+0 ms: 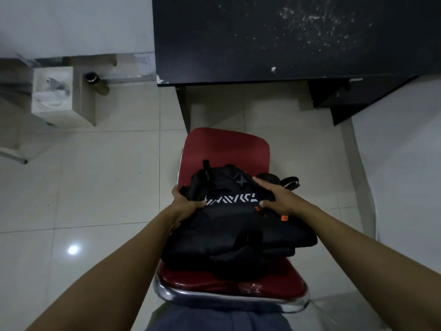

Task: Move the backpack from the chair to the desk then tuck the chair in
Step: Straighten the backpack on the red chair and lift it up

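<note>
A black backpack with white lettering and orange zip pulls lies on the red seat of a chair with a chrome frame, directly below me. My left hand grips the backpack's left side. My right hand grips its right upper side, fingers curled over the fabric. The dark desk stands beyond the chair, its front edge a short gap away from the seat. The chair's backrest is nearest me, partly covered by the backpack.
A white box and a dark bottle sit on the pale tiled floor at the left by the wall. A dark drawer unit hangs under the desk's right side. A desk leg stands at the left.
</note>
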